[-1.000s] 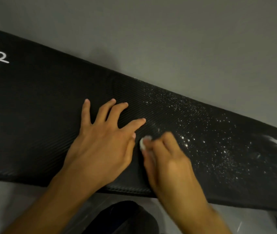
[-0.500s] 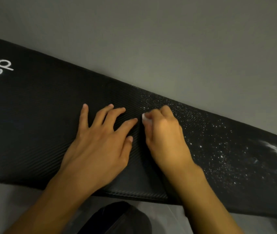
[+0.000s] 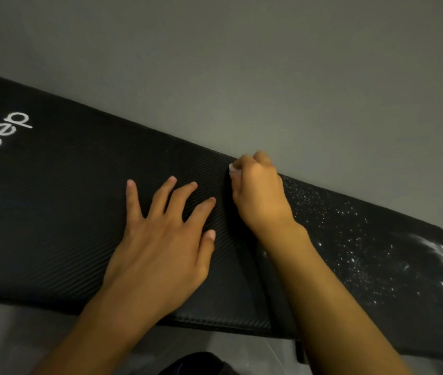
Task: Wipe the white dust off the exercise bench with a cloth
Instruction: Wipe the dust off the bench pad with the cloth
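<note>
Mid-wipe: right hand (image 3: 258,193) pinched white cloth (image 3: 233,169) on black padded bench (image 3: 52,212); left hand (image 3: 160,247) splayed; rightward white dust (image 3: 377,253) likely next.

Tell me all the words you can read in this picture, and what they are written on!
"Keep": white letters printed on the black padded exercise bench, near its left end; the first letter is partly cut off by the picture's edge.
No other writing can be seen; none shows on the small white cloth peeking from the right hand.
</note>
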